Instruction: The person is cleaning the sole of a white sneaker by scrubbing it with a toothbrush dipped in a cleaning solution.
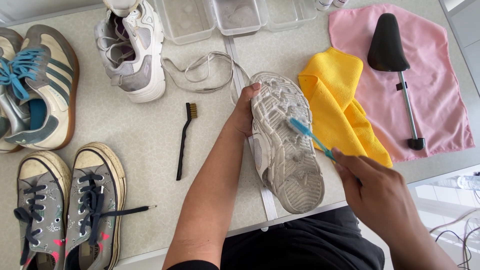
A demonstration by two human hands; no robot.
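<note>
The left hand (243,116) is curled around the side of a worn white-and-grey sneaker turned sole-up (285,145), thumb pressed on the toe end of the sole, holding it tilted above the speckled pale tabletop (145,135) near the table's front edge. Its rubber outsole is moulded in chunky angular lugs, greyed with dirt and wet-looking with pale suds along the middle. The right hand (372,187) has its fingers pressed together in a pinch on the handle of a slim blue plastic toothbrush (310,136), whose bristled head lies against the middle of the sole. Just right of the shoe, a soft yellow microfibre cloth (340,110) lies folded and rumpled, overlapping a flat pink cloth (440,100); on the pink one rests one black shoe tree with a rounded toe form and thin metal rod (395,65). To the left of the held shoe lies one narrow black brush with short brass-coloured bristles (184,140), and behind it a loose grey shoelace (205,75) loops across the table. One matching white-and-grey sneaker (132,50), unlaced, stands upright farther back. At the left edge sits a cream suede trainer with blue stripes, blue laces and a brown sole (47,85), its partner partly out of view. In the near left corner is a pair of grey patterned canvas low-tops with dark laces and yellowed rubber toe caps (70,205). Three clear plastic trays (235,15) line the back.
</note>
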